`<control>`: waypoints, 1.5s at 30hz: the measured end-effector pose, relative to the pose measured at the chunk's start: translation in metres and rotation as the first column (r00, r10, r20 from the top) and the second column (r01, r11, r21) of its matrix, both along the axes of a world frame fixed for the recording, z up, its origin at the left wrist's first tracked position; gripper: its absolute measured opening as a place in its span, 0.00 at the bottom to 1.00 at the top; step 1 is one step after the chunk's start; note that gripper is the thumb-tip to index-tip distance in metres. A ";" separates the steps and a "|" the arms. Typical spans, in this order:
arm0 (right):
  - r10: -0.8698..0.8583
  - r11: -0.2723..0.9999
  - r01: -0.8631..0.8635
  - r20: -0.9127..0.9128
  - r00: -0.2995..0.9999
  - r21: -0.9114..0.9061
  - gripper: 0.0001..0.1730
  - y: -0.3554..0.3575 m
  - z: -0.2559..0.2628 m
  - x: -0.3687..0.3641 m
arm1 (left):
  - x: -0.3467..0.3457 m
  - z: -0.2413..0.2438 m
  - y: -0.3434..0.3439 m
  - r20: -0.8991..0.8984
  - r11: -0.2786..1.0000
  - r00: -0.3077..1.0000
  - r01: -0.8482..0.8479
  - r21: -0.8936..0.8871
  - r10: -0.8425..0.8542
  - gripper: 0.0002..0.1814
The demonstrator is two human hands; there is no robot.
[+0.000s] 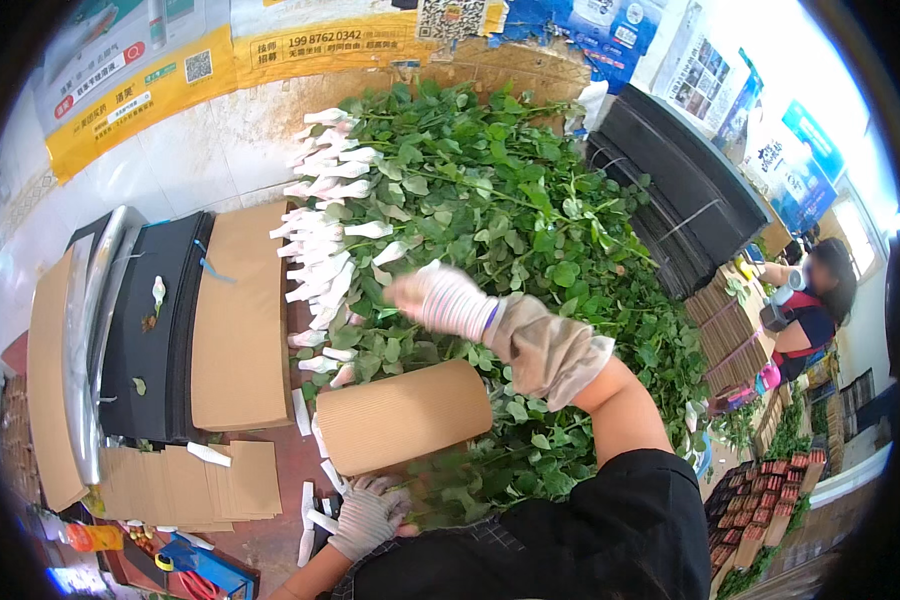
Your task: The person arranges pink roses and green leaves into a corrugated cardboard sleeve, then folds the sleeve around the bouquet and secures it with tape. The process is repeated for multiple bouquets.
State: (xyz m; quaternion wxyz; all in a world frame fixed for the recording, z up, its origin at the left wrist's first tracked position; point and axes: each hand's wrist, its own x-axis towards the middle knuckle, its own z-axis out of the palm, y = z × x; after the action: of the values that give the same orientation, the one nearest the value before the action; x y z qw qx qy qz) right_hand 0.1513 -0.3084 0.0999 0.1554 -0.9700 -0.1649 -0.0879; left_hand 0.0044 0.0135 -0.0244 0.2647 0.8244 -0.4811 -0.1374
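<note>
A large heap of leafy flower stems [495, 172] lies before me, its bud ends in white sleeves [330, 277] pointing left. My right hand [442, 300], in a striped glove and blurred, hovers over the heap's left part near a few sleeved buds. Whether its fingers hold anything is not clear. At the bottom, my left hand [371, 517], gloved too, is closed around a leafy stem [442, 487] whose foliage is blurred. Between the hands, a curved sheet of brown corrugated cardboard [405, 416] rests on the stems. Loose white sleeves [307, 517] lie beside my left hand.
Stacks of brown cardboard [244, 322] and black sheets [146, 337] stand at left, flat cardboard pieces [187, 480] below them. A blue tray [210, 562] with red-handled scissors [195, 585] sits lower left, near an orange bottle [94, 537]. Black sheets [675, 180] lean behind right; a person [802, 315] works beyond.
</note>
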 end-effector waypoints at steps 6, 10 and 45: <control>-0.579 0.670 0.742 0.608 0.542 -0.024 0.27 -0.120 0.032 0.086 | -0.004 -0.022 -0.008 0.044 0.992 0.996 0.083 -0.092 -0.079 0.16; -0.623 0.679 0.641 0.180 0.761 -0.358 0.12 -0.115 -0.029 0.051 | -0.002 0.000 -0.012 -0.036 0.997 0.997 0.072 0.032 -0.071 0.16; 0.055 0.963 -0.142 0.350 0.935 0.228 0.30 0.010 0.071 -0.196 | 0.020 0.129 -0.058 -0.780 0.321 0.543 -0.713 -0.624 -0.312 0.16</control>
State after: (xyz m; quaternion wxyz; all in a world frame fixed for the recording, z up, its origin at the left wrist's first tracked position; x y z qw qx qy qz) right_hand -0.0446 -0.2980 0.1705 0.2497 -0.9033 -0.2256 -0.2662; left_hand 0.0243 -0.0442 0.1042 0.8820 0.4153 -0.1584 -0.1566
